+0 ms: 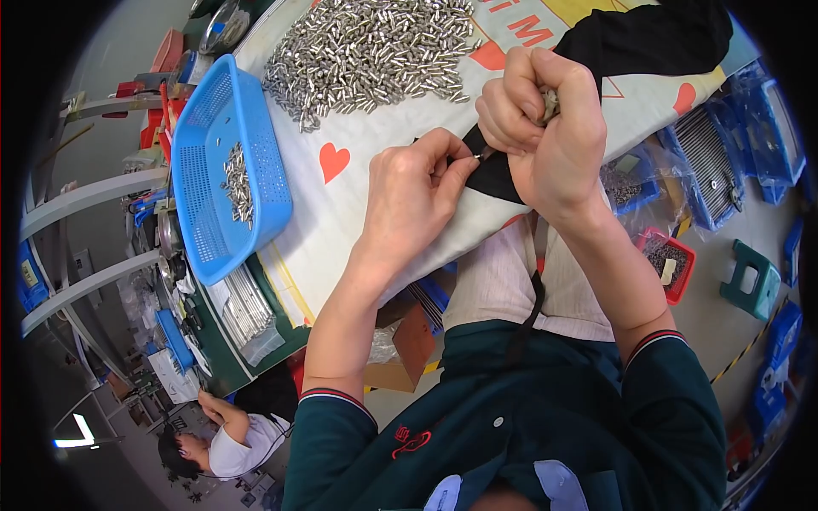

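Head view: heart-print table [336, 238], floor [703, 324] past its edge.
Left fingers [457, 177] pinch a metal bit [478, 157]; right fingers [511, 122] grip a half-hidden thing [551, 105].

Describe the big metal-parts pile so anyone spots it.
Start at the white table covering with red hearts. Beyond the left hand, right of the blue basket, spreads a heap of silvery metal parts. Unlike the basket's smaller batch, it lies loose on the covering.

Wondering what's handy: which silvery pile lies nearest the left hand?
The larger pile, loose on patterned cloth; the smaller pile sits in the blue basket.
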A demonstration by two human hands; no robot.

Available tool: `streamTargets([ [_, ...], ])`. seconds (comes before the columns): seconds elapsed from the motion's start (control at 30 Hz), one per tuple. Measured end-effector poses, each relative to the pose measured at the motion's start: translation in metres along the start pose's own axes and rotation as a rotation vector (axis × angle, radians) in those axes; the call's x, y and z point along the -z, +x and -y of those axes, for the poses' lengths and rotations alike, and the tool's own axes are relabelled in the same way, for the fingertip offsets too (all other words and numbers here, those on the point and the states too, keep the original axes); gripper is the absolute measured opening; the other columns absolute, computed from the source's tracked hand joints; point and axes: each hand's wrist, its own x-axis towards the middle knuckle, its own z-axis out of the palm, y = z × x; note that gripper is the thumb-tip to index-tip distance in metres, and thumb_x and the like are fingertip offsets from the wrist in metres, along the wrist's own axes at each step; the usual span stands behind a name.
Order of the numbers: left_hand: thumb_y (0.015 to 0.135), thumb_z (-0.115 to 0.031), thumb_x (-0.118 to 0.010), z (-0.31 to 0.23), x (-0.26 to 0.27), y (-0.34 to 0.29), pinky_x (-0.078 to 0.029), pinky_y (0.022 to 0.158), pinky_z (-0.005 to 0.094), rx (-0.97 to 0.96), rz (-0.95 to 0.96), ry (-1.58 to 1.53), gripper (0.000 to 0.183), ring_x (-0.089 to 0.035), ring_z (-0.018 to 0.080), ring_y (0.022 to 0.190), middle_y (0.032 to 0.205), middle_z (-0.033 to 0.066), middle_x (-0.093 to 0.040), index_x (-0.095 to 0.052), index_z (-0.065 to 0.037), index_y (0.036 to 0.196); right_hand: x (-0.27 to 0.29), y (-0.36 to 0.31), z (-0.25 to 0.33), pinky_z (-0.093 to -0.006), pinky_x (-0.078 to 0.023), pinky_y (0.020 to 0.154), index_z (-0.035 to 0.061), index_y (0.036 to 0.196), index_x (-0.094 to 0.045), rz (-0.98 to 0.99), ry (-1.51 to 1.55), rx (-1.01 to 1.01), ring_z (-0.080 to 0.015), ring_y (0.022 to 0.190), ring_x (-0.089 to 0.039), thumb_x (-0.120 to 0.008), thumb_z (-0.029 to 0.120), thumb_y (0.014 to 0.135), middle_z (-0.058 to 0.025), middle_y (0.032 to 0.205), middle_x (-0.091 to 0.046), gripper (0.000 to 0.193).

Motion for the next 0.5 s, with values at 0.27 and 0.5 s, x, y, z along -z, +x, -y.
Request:
streamTargets([
  [0.27,0.069,-0.004,-0.063,0.0006,-0.0014,-0.0001,-0.035,0.041,0.0295,-0.012,-0.008,-0.001,0.008,-0.044,0.0184,0.038,0.045,0.0079,-0.045,-0.056,0.0,0.07,0.0007,0.0013,0.002,-0.023,-0.015,0.039,0.0111,0.055,-0.026,-0.017,0.032,-0.031,-0.0064,0.04,-0.016,-0.027,0.023,0.084,0.0032,0.041,-0.023,0.031],
  [0.5,0.068,-0.005,-0.064,0.0002,-0.0015,-0.0005,-0.035,0.041,0.0292,-0.009,-0.014,0.004,0.008,-0.044,0.0177,0.038,0.045,0.0074,-0.045,-0.057,0.0,0.07,-0.0004,0.0011,0.0041,-0.0229,-0.015,0.039,0.0112,0.056,-0.026,-0.024,0.046,-0.039,-0.0061,0.04,-0.016,-0.027,0.022,0.083,0.0033,0.041,-0.023,0.029],
])
